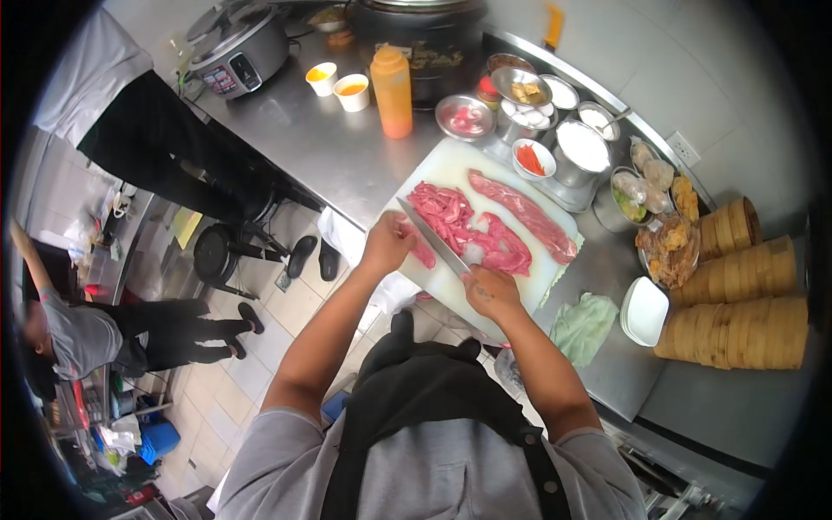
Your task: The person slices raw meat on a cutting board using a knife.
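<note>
Gripping the knife, the right hand angles its long blade forward and leftward over the cutting board, between the sliced meat and the meat piece pinched by the nearer left hand.

Raw red meat slices lie in a loose heap on a pale cutting board, left of a long, uncut-looking meat strip with paler streaks. The knife slants across the board, its metal blade between the heap and a small meat piece.
</note>
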### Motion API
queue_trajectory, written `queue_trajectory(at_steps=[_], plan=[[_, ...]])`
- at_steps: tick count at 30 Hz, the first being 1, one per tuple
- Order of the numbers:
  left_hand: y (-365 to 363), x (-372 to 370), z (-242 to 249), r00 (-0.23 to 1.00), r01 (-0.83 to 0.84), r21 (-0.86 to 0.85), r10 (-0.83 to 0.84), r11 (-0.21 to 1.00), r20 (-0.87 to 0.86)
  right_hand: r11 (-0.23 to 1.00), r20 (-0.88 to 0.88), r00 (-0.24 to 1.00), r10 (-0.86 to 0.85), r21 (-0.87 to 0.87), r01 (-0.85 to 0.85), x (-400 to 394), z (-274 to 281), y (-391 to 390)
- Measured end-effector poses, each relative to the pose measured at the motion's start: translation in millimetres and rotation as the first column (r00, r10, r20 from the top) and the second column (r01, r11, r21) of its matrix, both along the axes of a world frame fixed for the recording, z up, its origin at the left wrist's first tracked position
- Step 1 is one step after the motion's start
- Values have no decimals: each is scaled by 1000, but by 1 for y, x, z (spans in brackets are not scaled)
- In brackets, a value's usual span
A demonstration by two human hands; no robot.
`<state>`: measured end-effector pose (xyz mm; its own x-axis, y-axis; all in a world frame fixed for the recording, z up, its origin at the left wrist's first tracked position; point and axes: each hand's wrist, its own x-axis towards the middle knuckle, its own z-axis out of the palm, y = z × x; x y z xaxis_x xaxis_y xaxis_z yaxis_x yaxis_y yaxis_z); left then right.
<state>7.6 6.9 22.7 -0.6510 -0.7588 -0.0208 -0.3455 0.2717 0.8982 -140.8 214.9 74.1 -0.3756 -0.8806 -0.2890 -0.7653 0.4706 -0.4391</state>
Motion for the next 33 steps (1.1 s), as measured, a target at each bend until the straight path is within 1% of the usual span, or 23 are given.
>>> queue_trajectory(at_steps=[1, 2, 3, 4, 5, 6, 8, 10, 12, 14, 16, 17, 19, 20, 21, 22, 23, 25, 27, 29, 31, 33], plan=[[10, 8, -6, 992, -124, 0, 124, 992, -27, 997, -25, 1000, 13, -78, -15, 1, -3, 3], [16, 15, -11, 990, -135, 8, 135, 991, -31, 997, -30, 999, 23, -71, -25, 2, -5, 5], [21, 22, -4, 987, -154, -250, 160, 956, 3, 994, -28, 1000, 7, -105, -10, 3, -4, 6], [25, 28, 6, 980, -151, -488, 193, 860, 37, 991, -22, 1000, -9, -135, 6, 7, -2, 8], [28, 30, 17, 996, -77, -466, 86, 881, -2, 992, -18, 1000, 1, -122, -4, 13, 1, 10], [28, 31, 14, 995, -86, -458, 97, 885, 1, 995, -52, 999, -3, -104, -3, 19, 9, 9], [27, 26, 9, 999, 45, -480, -27, 876, 44, 997, -91, 996, 2, -81, -10, 28, 16, 7], [27, 21, 8, 999, 54, -454, -46, 889, 29, 995, -136, 985, 101, 4, -102, 34, 18, 7], [24, 18, 2, 995, 100, -470, -86, 877, 52, 991, -145, 981, 130, 36, -126, 38, 24, 12], [22, 18, -2, 996, 92, -469, -91, 878, 24, 987, -148, 976, 158, 65, -149, 41, 34, 16], [22, 19, -3, 995, 85, -469, -96, 879, 1, 977, -114, 980, 163, 156, -144, 41, 48, 17], [22, 18, -4, 994, 90, -437, -107, 895, -16, 977, -111, 980, 164, 157, -146, 39, 40, 15], [21, 18, -3, 992, 106, -400, -127, 911, -27, 972, -166, 958, 234, 58, -227, 37, 11, 10], [21, 18, -2, 990, 124, -411, -140, 903, -9, 973, -162, 959, 231, 60, -224, 40, -6, -2], [20, 17, -1, 989, 139, -425, -150, 894, 6, 984, -126, 976, 179, 3, -180, 44, -19, -25], [19, 16, -2, 989, 134, -426, -146, 895, 5, 989, -90, 987, 133, -54, -138, 43, -24, -43], [19, 17, -3, 991, 130, -432, -136, 892, 17, 989, -89, 987, 136, -54, -141, 38, -21, -52], [20, 20, -6, 990, 140, -443, -140, 886, 32, 993, -5, 993, 119, -14, -119, 32, -12, -60], [23, 23, -7, 989, 48, -438, -104, 898, -104, 990, -34, 990, 133, -41, -135, 20, -18, -30], [21, 27, -14, 985, 17, -430, -89, 903, -148, 984, -55, 985, 165, -62, -168, 13, -13, -11], [24, 34, -14, 982, -6, -411, -73, 911, -176, 988, -107, 990, 90, 132, -76, 19, 11, 0], [23, 31, -9, 986, 72, -454, -132, 888, -101, 989, -106, 990, 93, 122, -80, 29, 19, 0]])
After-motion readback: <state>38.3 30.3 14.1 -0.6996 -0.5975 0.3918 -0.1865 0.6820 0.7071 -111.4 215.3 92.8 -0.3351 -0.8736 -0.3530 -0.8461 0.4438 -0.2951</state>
